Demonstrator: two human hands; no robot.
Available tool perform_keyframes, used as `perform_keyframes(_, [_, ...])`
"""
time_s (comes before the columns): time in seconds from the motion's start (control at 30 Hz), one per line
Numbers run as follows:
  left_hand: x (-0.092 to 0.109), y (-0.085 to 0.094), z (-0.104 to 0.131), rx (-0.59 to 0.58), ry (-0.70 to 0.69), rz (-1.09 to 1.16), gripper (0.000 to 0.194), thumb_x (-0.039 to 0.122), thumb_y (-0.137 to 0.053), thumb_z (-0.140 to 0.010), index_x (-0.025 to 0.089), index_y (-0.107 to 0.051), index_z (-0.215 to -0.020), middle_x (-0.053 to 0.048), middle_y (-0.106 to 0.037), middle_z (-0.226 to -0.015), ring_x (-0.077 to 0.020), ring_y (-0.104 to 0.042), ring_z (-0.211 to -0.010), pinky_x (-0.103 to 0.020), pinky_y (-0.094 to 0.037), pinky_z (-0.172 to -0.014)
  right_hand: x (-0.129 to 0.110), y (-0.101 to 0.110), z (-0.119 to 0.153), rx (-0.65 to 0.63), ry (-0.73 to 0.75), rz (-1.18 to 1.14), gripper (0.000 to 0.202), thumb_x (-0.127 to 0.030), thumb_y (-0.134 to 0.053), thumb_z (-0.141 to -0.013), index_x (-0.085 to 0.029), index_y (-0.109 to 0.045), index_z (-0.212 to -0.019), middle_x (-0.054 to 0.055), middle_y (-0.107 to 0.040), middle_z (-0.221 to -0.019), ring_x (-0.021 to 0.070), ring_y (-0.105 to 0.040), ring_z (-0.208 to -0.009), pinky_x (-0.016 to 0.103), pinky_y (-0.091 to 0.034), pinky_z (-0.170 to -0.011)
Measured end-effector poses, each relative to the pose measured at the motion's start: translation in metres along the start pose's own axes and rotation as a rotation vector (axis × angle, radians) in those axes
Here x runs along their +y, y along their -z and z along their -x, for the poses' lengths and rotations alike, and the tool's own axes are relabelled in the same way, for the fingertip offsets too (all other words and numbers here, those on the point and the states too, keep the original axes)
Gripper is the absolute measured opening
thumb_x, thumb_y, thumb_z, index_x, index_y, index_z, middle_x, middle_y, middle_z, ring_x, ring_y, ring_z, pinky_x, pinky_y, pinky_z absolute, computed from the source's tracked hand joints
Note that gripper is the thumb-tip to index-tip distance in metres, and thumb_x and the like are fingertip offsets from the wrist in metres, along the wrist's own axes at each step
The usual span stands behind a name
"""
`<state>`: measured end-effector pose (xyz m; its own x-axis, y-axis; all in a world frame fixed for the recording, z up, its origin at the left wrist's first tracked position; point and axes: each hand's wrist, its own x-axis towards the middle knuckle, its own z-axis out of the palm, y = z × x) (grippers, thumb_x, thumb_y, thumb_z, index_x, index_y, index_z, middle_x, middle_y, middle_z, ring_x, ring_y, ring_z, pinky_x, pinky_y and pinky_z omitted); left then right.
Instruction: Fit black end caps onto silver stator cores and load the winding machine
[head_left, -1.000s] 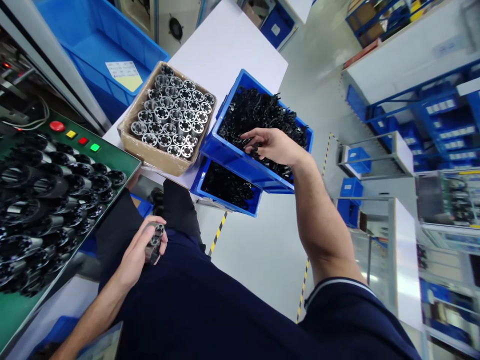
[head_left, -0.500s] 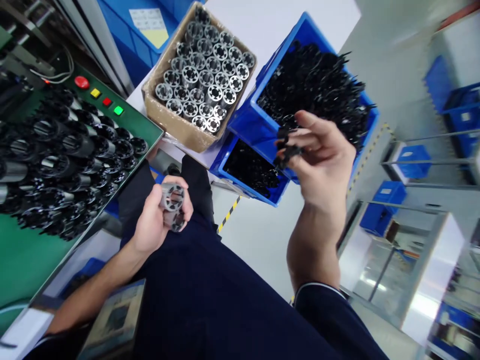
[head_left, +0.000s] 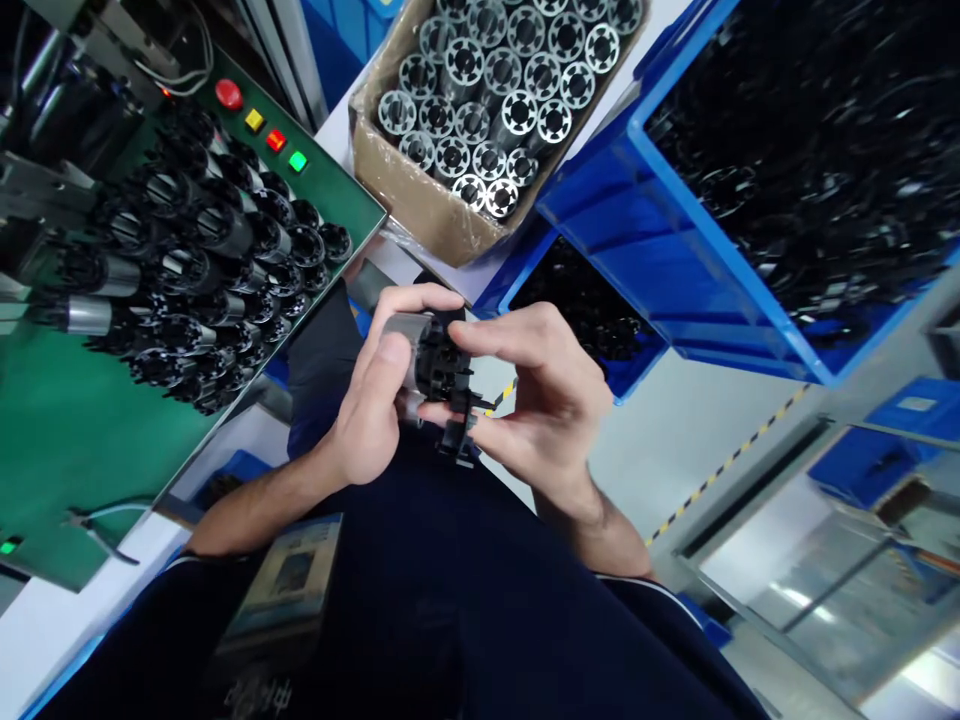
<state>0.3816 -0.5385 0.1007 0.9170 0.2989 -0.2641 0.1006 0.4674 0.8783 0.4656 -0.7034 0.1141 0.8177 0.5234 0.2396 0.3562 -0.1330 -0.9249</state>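
Observation:
In front of my body, my left hand [head_left: 371,410] is wrapped round a grey metal stator core [head_left: 409,338], which lies tilted on its side. Part of a second core shows below it, mostly hidden by the fingers. A black plastic slotted end piece [head_left: 442,365] sits against the core's right end. My right hand [head_left: 544,395] has its fingers closed on the black pieces, with fingertips on that end piece. Another black end piece [head_left: 456,440] hangs lower, between the right fingers. How far the upper piece is seated in the core, I cannot tell.
A cardboard box [head_left: 435,205] of bare stator cores stands ahead. To its right are a large blue bin [head_left: 720,260] and a smaller one [head_left: 641,375], both with black pieces. On the green bench [head_left: 45,420] at left are several capped cores, lit buttons and pliers [head_left: 105,525].
My right hand has come from over the large blue bin to my left hand, bringing the black pieces to the core. My left hand has risen and turned the core sideways. The view has shifted.

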Motion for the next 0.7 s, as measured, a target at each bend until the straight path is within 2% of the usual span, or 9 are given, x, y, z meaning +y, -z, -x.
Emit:
perform_keyframes(0.13, [-0.004,0.006,0.005,-0.071,-0.047,0.007,0.044,0.069,-0.070,-0.124,0.036,-0.083,-0.150,-0.008,-0.077,-0.128,-0.0285,-0.084,-0.115,-0.044,-0.074,-0.103,-0.001,-0.006,0.005,0.056,-0.081,0.054,0.047,-0.043,-0.105,-0.097,-0.055,-0.093,-0.141,0.001,-0.084,-0.103,0.0359,-0.084,-0.097,0.059,-0.075,-0.090])
perform_keyframes(0.2, [-0.006,0.008,0.007,-0.094,-0.042,0.007,0.044,0.069,-0.068,-0.124,0.039,-0.083,-0.153,-0.007,-0.077,-0.128,-0.0295,-0.085,-0.118,-0.043,-0.074,-0.100,0.000,-0.008,0.007,0.064,-0.088,0.060,0.045,-0.048,-0.106,-0.096,-0.054,-0.093,-0.139,0.003,-0.082,-0.100,0.0360,-0.083,-0.096,0.059,-0.076,-0.090])
perform_keyframes(0.33, [-0.006,0.011,0.008,-0.065,0.021,-0.041,0.057,0.081,-0.074,-0.116,0.037,-0.081,-0.152,-0.010,-0.079,-0.125,-0.0391,-0.087,-0.124,-0.044,-0.072,-0.090,0.001,-0.008,0.008,0.054,-0.035,0.080,0.047,-0.051,-0.107,-0.097,-0.054,-0.091,-0.141,0.003,-0.084,-0.102,0.0358,-0.082,-0.092,0.057,-0.077,-0.081])
perform_keyframes(0.43, [-0.004,0.012,0.007,-0.051,0.064,-0.082,0.069,0.089,-0.079,-0.107,0.035,-0.081,-0.150,-0.012,-0.079,-0.119,-0.0441,-0.087,-0.124,-0.047,-0.072,-0.089,0.002,-0.009,0.009,0.057,-0.002,0.086,0.053,-0.050,-0.109,-0.096,-0.061,-0.089,-0.144,0.001,-0.088,-0.113,0.0361,-0.084,-0.093,0.059,-0.079,-0.080])
perform_keyframes(0.5, [-0.004,0.014,0.006,-0.066,0.045,-0.110,0.069,0.088,-0.078,-0.108,0.032,-0.082,-0.149,-0.012,-0.078,-0.117,-0.0422,-0.087,-0.117,-0.047,-0.071,-0.089,0.001,-0.010,0.010,0.053,-0.010,0.076,0.057,-0.052,-0.109,-0.096,-0.065,-0.087,-0.147,-0.001,-0.089,-0.112,0.0356,-0.083,-0.089,0.060,-0.079,-0.077])
perform_keyframes(0.57, [-0.005,0.017,0.005,-0.095,-0.008,-0.150,0.066,0.084,-0.077,-0.111,0.029,-0.083,-0.146,-0.012,-0.079,-0.118,-0.0357,-0.085,-0.105,-0.046,-0.070,-0.088,0.000,-0.009,0.009,0.032,-0.019,0.048,0.057,-0.051,-0.107,-0.098,-0.064,-0.086,-0.150,-0.001,-0.090,-0.111,0.0341,-0.081,-0.086,0.058,-0.079,-0.077])
perform_keyframes(0.63, [-0.007,0.018,0.003,-0.114,-0.059,-0.160,0.061,0.079,-0.080,-0.112,0.026,-0.083,-0.141,-0.011,-0.079,-0.121,-0.0275,-0.079,-0.094,-0.042,-0.068,-0.086,-0.001,-0.004,0.005,-0.050,-0.027,0.017,0.056,-0.045,-0.105,-0.101,-0.059,-0.087,-0.153,0.001,-0.090,-0.116,0.0325,-0.084,-0.095,0.055,-0.080,-0.084])
perform_keyframes(0.7, [-0.009,0.017,0.000,-0.081,-0.040,-0.097,0.051,0.074,-0.082,-0.112,0.027,-0.081,-0.133,-0.008,-0.079,-0.122,-0.0227,-0.076,-0.090,-0.040,-0.068,-0.084,-0.003,0.006,0.001,-0.167,-0.049,0.011,0.051,-0.037,-0.100,-0.108,-0.054,-0.089,-0.155,0.003,-0.089,-0.126,0.0309,-0.087,-0.109,0.051,-0.080,-0.096])
